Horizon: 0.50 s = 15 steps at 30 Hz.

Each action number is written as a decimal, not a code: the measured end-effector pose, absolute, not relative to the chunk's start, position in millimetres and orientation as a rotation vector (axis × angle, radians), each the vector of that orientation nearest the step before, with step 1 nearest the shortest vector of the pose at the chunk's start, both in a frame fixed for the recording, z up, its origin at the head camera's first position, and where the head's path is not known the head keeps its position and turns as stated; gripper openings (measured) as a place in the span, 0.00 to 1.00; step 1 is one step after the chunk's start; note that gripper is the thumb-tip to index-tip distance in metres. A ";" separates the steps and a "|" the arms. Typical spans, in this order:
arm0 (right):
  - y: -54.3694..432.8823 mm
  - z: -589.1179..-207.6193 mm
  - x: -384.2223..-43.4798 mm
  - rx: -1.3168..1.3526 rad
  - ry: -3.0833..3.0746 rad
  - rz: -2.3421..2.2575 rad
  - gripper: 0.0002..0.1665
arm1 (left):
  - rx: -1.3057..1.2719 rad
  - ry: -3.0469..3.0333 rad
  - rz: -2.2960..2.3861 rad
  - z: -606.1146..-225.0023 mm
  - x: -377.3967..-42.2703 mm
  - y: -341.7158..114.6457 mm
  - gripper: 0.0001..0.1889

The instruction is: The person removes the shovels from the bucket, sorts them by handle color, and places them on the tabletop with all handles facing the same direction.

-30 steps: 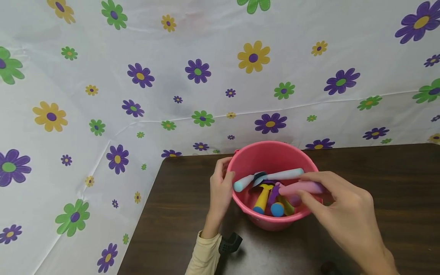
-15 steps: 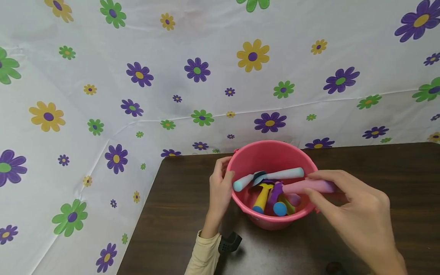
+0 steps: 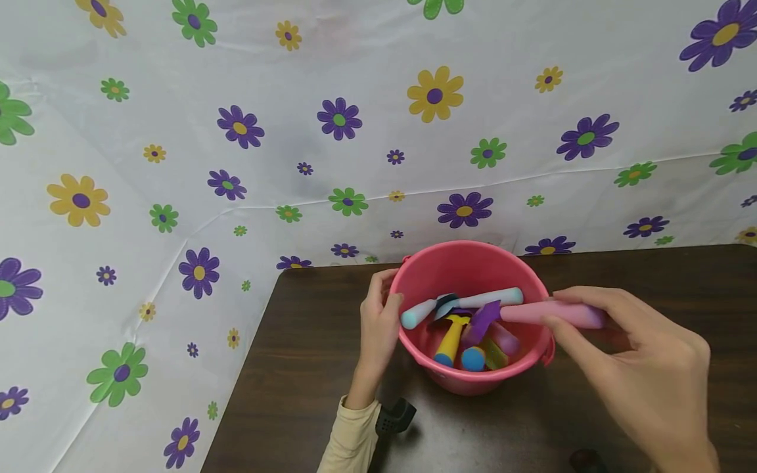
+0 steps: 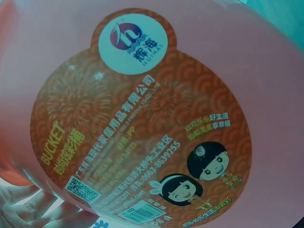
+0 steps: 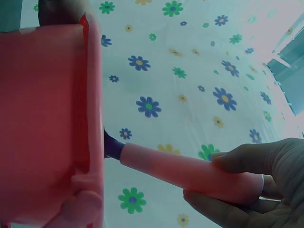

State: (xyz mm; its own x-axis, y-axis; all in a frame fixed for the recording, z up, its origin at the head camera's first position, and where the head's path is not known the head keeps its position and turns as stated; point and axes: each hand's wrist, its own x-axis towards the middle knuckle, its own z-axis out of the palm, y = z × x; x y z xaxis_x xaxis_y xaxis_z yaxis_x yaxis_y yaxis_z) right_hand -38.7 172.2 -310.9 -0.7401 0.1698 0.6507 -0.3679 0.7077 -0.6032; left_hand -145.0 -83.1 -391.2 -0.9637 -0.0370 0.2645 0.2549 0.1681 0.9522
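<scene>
My left hand [image 3: 380,325] holds the left rim of a pink bucket [image 3: 467,263], thumb at the edge. In the left wrist view, the bucket's printed label [image 4: 142,118] fills most of the picture, with fingers [image 4: 28,209] low at the left. My right hand [image 3: 650,368] pinches the pink handle of a toy tool [image 5: 185,173] between thumb and fingers. Its purple head [image 3: 483,323] is over the bucket's inside; its exact kind is unclear. Inside the bucket lie a yellow tool with a blue end [image 3: 451,341], two pale blue handles [image 3: 491,299] and other colourful pieces.
The bucket stands on a dark wooden table [image 3: 307,368]. Behind it and to the left hangs a white flowered sheet [image 3: 355,59]. A black wrist device [image 3: 395,417] is on the left sleeve. A small dark object [image 3: 587,460] shows at the bottom edge.
My right hand has moved right, drawing the pink-handled toy tool outward so more of its purple head shows. The left hand and bucket have stayed almost still.
</scene>
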 end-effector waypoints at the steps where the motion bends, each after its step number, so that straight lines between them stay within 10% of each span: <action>1: 175.0 -313.4 -39.2 0.133 -2.204 0.966 0.32 | -0.209 -2.217 -1.879 -391.1 -144.8 -83.0 0.22; 15: 194.2 -316.1 -35.3 -0.073 -2.189 0.989 0.30 | -0.206 -2.215 -1.872 -392.2 -146.3 -82.4 0.22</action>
